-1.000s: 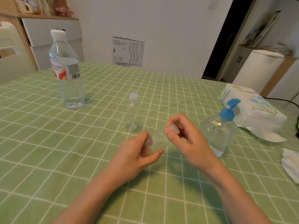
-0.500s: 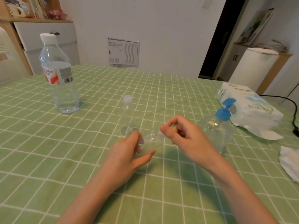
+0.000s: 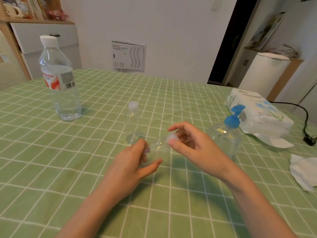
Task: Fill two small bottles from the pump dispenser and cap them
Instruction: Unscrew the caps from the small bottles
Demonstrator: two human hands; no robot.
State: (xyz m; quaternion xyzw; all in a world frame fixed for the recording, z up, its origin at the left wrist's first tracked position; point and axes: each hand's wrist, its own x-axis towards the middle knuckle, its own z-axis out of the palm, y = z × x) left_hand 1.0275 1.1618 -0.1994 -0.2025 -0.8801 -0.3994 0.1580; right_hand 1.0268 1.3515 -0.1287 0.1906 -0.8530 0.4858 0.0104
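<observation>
Left hand (image 3: 130,162) is wrapped around the base of a clear bottle (image 3: 158,148), lifted off the table (image 3: 51,169) and steadied, likely so the other hand can twist. Right hand (image 3: 193,145) pinches the white cap (image 3: 172,137) between thumb and fingertips; on or coming off, I can't tell. The bottle lies tilted, long axis running lower-left to upper-right, neck toward the pump (image 3: 226,134) waiting just beside. Bottle 2 (image 3: 132,124) stands upright and capped behind the hands.
</observation>
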